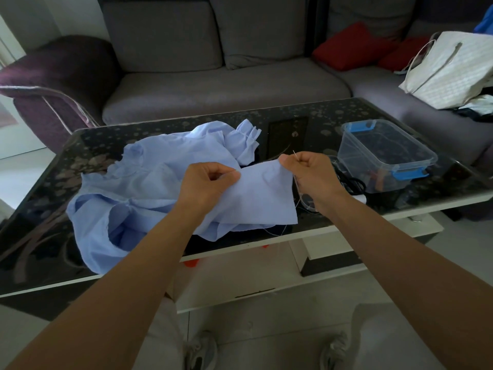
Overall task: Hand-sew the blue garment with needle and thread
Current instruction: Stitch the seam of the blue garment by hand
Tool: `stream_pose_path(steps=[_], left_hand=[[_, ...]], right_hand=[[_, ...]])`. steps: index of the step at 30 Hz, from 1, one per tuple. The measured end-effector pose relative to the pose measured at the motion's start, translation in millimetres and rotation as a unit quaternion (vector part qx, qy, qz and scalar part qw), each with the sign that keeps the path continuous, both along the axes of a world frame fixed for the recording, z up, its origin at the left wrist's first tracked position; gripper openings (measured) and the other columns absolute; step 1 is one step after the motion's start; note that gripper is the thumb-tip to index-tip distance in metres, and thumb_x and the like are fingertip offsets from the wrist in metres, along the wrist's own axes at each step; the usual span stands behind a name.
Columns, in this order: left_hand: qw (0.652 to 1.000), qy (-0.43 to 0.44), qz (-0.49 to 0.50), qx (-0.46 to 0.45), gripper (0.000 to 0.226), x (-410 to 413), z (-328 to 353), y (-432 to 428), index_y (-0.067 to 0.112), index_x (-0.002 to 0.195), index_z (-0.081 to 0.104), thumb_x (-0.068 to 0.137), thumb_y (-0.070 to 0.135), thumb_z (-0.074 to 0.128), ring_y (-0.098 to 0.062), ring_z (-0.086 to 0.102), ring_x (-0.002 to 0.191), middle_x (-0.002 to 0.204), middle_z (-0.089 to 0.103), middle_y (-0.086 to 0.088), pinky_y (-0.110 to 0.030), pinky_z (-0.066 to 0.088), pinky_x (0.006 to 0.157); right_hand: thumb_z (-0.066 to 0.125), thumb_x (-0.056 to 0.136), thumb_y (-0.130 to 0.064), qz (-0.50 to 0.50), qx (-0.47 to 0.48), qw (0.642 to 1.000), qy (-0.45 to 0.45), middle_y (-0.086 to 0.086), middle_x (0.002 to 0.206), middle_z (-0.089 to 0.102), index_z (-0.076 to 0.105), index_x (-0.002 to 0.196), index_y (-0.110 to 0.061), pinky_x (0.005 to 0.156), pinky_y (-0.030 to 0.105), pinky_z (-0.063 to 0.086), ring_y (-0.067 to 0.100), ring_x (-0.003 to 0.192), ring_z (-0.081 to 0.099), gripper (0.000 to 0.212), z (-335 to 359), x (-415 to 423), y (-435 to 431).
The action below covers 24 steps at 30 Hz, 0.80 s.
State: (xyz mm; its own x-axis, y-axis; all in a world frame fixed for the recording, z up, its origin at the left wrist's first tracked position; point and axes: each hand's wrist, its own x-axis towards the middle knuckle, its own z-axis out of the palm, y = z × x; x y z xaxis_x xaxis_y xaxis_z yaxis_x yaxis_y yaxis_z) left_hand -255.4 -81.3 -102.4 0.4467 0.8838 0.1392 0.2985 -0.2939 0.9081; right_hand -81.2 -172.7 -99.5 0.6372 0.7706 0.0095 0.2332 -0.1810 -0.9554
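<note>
A light blue garment (149,180) lies crumpled on the dark glass table (48,209). A flat flap of it is stretched between my two hands above the table's front edge. My left hand (210,180) pinches the flap's upper left edge. My right hand (309,169) pinches the upper right corner and also holds a thin needle (295,155), whose tip sticks up past my fingers. A fine thread (295,188) hangs down from my right hand along the flap's right edge.
A clear plastic box (386,153) with blue clips stands on the table at the right, with black scissors (354,184) beside it. Behind the table is a grey sofa (213,84) with red cushions (352,46) and a white bag (450,70).
</note>
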Motion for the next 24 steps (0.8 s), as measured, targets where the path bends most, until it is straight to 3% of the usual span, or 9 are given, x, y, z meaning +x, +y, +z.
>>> stream_pose_path(steps=[3,6,10,13,16,22,24], left_hand=[[1.0,0.006,-0.004,0.011,0.013,-2.2,0.3,0.6,0.022,0.075,0.071,0.088,0.02,0.07,-0.002,0.06,0.076,0.08,0.069,0.01,-0.006,0.043,0.067],[0.999,0.018,-0.019,0.032,0.011,-1.6,1.9,-1.3,0.02,0.079,0.072,0.089,0.02,0.069,-0.001,0.059,0.074,0.079,0.068,0.011,-0.001,0.042,0.064],[0.996,0.032,-0.067,0.052,0.008,0.0,2.4,-3.8,0.02,0.081,0.073,0.089,0.019,0.069,-0.002,0.06,0.075,0.081,0.07,0.007,-0.003,0.042,0.067],[0.991,0.045,-0.108,0.062,0.007,-0.4,1.6,-5.3,0.022,0.084,0.073,0.089,0.02,0.069,0.0,0.062,0.077,0.082,0.071,0.008,-0.005,0.044,0.071],[0.991,0.048,-0.104,0.074,0.01,-2.2,1.7,-3.9,0.025,0.082,0.072,0.089,0.02,0.068,-0.001,0.062,0.077,0.081,0.07,0.011,-0.006,0.045,0.072],[0.991,0.061,-0.077,0.094,0.006,-1.2,1.8,-3.0,0.024,0.088,0.073,0.09,0.021,0.068,0.0,0.059,0.076,0.077,0.065,0.017,-0.003,0.042,0.069],[0.99,0.065,-0.09,0.088,0.006,-0.4,2.6,-5.5,0.026,0.092,0.073,0.089,0.025,0.069,0.001,0.061,0.081,0.081,0.067,0.016,-0.004,0.043,0.072]], right_hand=[[0.061,0.094,-0.029,0.013,0.005,1.0,-0.02,-0.003,0.101,0.062,0.065,0.104,-0.015,0.073,0.019,0.044,0.007,0.092,0.058,0.017,1.4,1.7,-3.1],[0.06,0.095,-0.027,0.061,0.028,0.996,-0.064,-0.015,0.101,0.056,0.059,0.123,-0.021,0.066,0.01,0.041,-0.002,0.086,0.054,0.029,6.6,-3.4,-5.0],[0.059,0.096,-0.023,0.18,0.008,0.976,-0.122,-0.008,0.109,0.06,0.054,0.133,-0.022,0.063,0.008,0.045,0.001,0.084,0.061,0.038,7.7,-14.0,-2.8],[0.059,0.096,-0.018,0.229,-0.019,0.964,-0.134,-0.012,0.091,0.059,0.064,0.114,-0.015,0.051,0.003,0.039,-0.007,0.069,0.056,0.019,3.7,-17.8,-0.7],[0.06,0.095,-0.02,0.213,-0.035,0.964,-0.152,-0.012,0.072,0.055,0.063,0.089,-0.019,0.052,0.005,0.038,-0.013,0.057,0.053,0.007,0.9,-14.1,0.7],[0.061,0.095,-0.024,0.208,-0.036,0.967,-0.146,-0.005,0.083,0.065,0.061,0.086,-0.026,0.067,0.015,0.043,0.007,0.078,0.061,0.009,-4.3,-13.0,1.4],[0.061,0.094,-0.024,0.203,-0.03,0.968,-0.143,-0.004,0.08,0.064,0.063,0.087,-0.023,0.068,0.017,0.045,0.008,0.075,0.061,0.007,-5.7,-12.7,1.7]])
